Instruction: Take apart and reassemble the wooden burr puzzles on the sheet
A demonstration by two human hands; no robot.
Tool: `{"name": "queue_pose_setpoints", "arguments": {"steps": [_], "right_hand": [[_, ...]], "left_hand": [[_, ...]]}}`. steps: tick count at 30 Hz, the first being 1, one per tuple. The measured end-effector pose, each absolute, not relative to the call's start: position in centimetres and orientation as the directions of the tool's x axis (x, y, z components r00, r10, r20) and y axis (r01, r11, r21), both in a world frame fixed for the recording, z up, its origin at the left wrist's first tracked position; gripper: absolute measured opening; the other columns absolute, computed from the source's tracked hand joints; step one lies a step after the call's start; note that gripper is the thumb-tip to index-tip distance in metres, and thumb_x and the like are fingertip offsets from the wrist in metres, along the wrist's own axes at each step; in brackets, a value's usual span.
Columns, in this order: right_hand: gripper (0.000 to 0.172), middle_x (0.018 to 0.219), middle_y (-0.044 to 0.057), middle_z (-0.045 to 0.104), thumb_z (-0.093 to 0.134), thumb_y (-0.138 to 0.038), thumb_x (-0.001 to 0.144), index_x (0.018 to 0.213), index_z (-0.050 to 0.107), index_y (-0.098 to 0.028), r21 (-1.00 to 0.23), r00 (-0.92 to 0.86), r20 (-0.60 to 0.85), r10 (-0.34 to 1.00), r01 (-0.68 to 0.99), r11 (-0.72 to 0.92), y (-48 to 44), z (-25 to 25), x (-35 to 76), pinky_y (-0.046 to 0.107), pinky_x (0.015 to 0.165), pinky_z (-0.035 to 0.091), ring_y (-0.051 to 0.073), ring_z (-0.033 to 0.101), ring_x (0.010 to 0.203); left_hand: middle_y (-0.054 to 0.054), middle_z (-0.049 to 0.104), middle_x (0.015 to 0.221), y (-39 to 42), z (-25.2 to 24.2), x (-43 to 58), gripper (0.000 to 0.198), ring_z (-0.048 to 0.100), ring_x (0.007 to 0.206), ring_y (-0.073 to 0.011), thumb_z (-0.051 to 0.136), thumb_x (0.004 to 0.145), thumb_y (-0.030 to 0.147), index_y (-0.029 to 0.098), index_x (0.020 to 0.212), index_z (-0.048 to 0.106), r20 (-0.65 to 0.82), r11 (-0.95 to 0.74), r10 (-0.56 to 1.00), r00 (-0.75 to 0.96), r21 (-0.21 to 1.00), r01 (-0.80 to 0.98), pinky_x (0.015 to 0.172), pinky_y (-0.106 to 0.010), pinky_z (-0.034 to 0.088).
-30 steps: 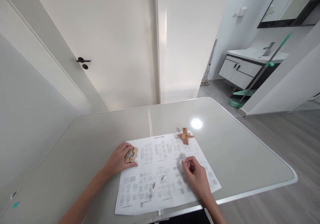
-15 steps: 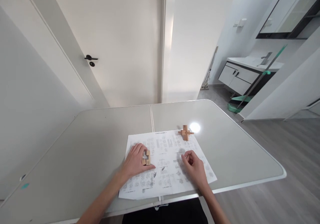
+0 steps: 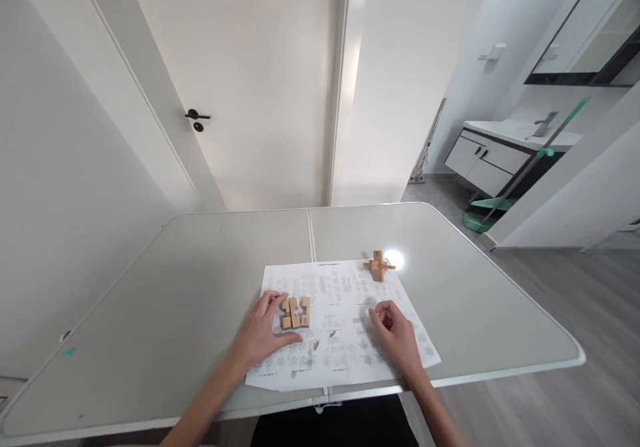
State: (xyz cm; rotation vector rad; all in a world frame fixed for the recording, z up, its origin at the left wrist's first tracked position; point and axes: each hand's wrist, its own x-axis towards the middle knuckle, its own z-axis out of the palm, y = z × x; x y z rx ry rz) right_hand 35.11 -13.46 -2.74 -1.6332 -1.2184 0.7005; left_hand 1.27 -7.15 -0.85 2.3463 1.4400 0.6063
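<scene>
Blocks of pale, notched wood (image 3: 295, 312) lie side by side in a tight little row on the left half of a white paper sheet printed with small grey diagrams (image 3: 340, 286). They sit flat, their cut-outs facing up, so each shape can be read against the drawings beneath and around them.

The left hand (image 3: 263, 334) is open and cupped around the row's left side. Its fingertips are at the blocks' upper edge and the thumb lies just below them, a hold that seems meant to keep the loose pieces squared together rather than lift them. Whether the skin actually touches the wood is too fine to tell.

The right hand (image 3: 397, 337) rests on the sheet's right half, well apart from the blocks. Its fingers are curled into a loose fist with nothing visible inside, and its weight probably pins the paper flat.

At the sheet's far right corner stands an assembled wooden cross-shaped puzzle (image 3: 379, 266), parked beside a bright glare spot, out of the hands' way yet near enough to compare.

The paper lies square to the near edge of a grey folding table with a centre seam (image 3: 200, 280). Beyond it are a white door with a black lever handle (image 3: 197, 115), a white vanity cabinet (image 3: 487, 157) and a green mop (image 3: 480, 204) leaning in the doorway on the right.
</scene>
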Motion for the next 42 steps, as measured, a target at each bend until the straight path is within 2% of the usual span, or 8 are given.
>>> {"name": "queue_pose_setpoints", "arguments": {"steps": [4,10,15,19,23,31,38,42], "right_hand": [[0.044,0.059,-0.006,0.046,0.059,-0.067,0.091,0.082,0.057,-0.024,-0.919,0.334,0.069,0.94,0.388,-0.07,-13.5,-2.8,35.1,0.027,0.055,0.039,0.017,0.044,0.054],[0.04,0.06,-0.005,0.046,0.056,-0.063,0.095,0.084,0.056,-0.025,-0.906,0.266,0.019,0.964,0.412,-0.095,-13.7,-2.6,35.2,0.027,0.054,0.04,0.017,0.045,0.055],[0.036,0.06,-0.004,0.049,0.055,-0.059,0.096,0.086,0.056,-0.025,-0.89,0.202,-0.017,0.979,0.443,-0.107,-13.8,-2.4,35.6,0.026,0.053,0.04,0.016,0.046,0.053],[0.035,0.06,-0.004,0.049,0.054,-0.058,0.097,0.086,0.055,-0.025,-0.887,0.171,-0.033,0.985,0.449,-0.108,-13.7,-2.3,35.9,0.026,0.054,0.04,0.017,0.047,0.052],[0.035,0.061,-0.004,0.05,0.054,-0.058,0.098,0.085,0.054,-0.025,-0.889,0.16,-0.032,0.987,0.446,-0.101,-13.7,-2.1,36.0,0.026,0.054,0.04,0.017,0.048,0.053],[0.035,0.062,-0.005,0.05,0.053,-0.059,0.097,0.087,0.054,-0.026,-0.892,0.169,-0.041,0.985,0.439,-0.112,-13.8,-2.2,36.0,0.027,0.055,0.04,0.018,0.049,0.053],[0.04,0.06,-0.003,0.053,0.053,-0.063,0.095,0.085,0.055,-0.025,-0.876,0.191,-0.001,0.982,0.473,-0.093,-13.8,-2.2,35.4,0.027,0.054,0.042,0.018,0.05,0.053],[0.043,0.061,-0.002,0.054,0.051,-0.066,0.095,0.085,0.056,-0.024,-0.867,0.19,-0.002,0.982,0.489,-0.096,-13.8,-1.7,35.3,0.027,0.053,0.042,0.018,0.051,0.054]], "left_hand": [[-0.009,0.052,0.139,-7.1,-0.3,2.1,0.083,0.062,0.115,-0.0319,0.08,0.077,0.064,0.031,0.146,0.049,0.155,-0.447,0.888,0.433,0.509,0.736,0.092,-0.044,0.058],[-0.009,0.05,0.145,-6.7,0.6,3.7,0.083,0.06,0.124,-0.0327,0.085,0.076,0.057,0.033,0.147,0.05,0.08,-0.431,0.881,0.466,0.542,0.722,0.096,-0.043,0.057],[-0.006,0.056,0.134,-6.7,1.4,5.2,0.066,0.063,0.113,-0.03,0.084,0.077,0.055,0.034,0.135,0.061,0.021,-0.393,0.884,0.467,0.573,0.719,0.09,-0.041,0.058],[-0.007,0.057,0.13,-7.2,1.7,6.7,0.068,0.065,0.108,-0.0289,0.089,0.071,0.054,0.03,0.128,0.061,0.017,-0.337,0.913,0.407,0.593,0.732,0.09,-0.042,0.057],[-0.006,0.057,0.127,-7.8,1.6,8.2,0.067,0.065,0.105,-0.0281,0.088,0.072,0.055,0.031,0.128,0.059,0.017,-0.315,0.925,0.379,0.592,0.742,0.085,-0.04,0.057],[-0.007,0.059,0.125,-8.0,1.3,9.1,0.076,0.065,0.107,-0.0306,0.09,0.066,0.058,0.029,0.128,0.057,0.049,-0.343,0.923,0.383,0.556,0.757,0.087,-0.044,0.057],[-0.01,0.055,0.137,-7.9,0.8,7.2,0.09,0.062,0.116,-0.0321,0.092,0.066,0.056,0.03,0.141,0.051,0.027,-0.373,0.888,0.46,0.63,0.682,0.093,-0.044,0.056],[-0.011,0.053,0.141,-8.0,0.7,6.4,0.094,0.065,0.1,-0.0269,0.091,0.067,0.056,0.029,0.146,0.048,-0.005,-0.346,0.89,0.456,0.645,0.682,0.086,-0.042,0.058]]}}
